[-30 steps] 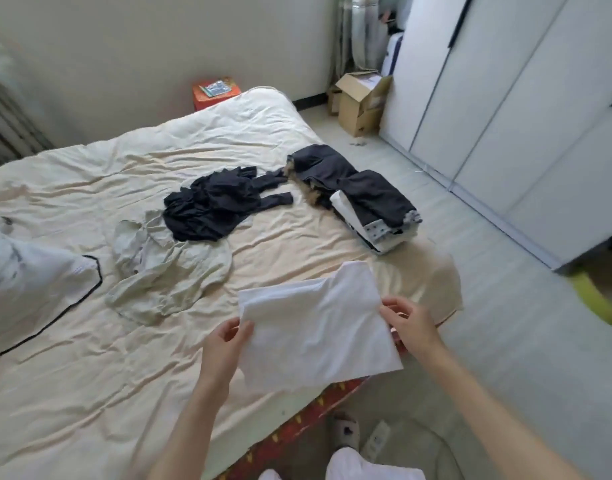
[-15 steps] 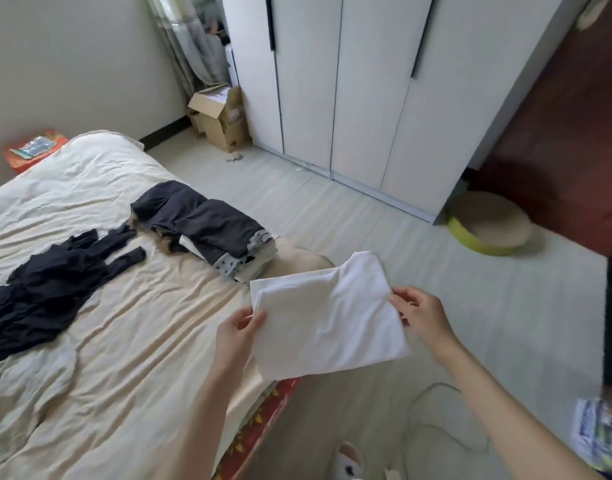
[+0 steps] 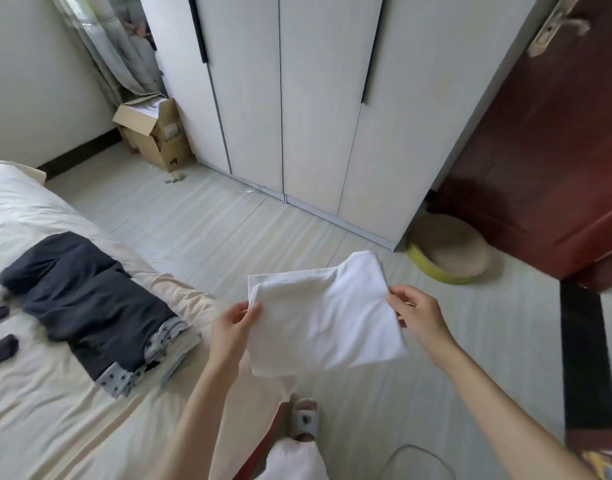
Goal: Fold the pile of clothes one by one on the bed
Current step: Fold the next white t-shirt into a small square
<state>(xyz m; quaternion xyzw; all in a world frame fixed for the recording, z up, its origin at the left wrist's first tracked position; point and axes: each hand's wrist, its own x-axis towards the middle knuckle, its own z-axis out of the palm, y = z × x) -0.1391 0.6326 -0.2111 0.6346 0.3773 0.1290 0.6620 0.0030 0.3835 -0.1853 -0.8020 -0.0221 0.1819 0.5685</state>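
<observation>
Beside the bed [image 3: 55, 410], folded stack [image 3: 100, 306]; wardrobe [image 3: 297, 98] beyond.

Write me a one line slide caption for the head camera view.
Both hands, left hand and right hand, hold a folded white garment beside the bed.

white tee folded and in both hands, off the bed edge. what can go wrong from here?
1. The folded white garment hangs in the air, pinched at opposite edges by the left hand and right hand; its middle is unsupported, so the fold may sag open.
2. It is over the floor, not the bed; a slip likely drops it there.
3. The stack of folded clothes sits near the bed's edge; a careless landing could push it off.
</observation>
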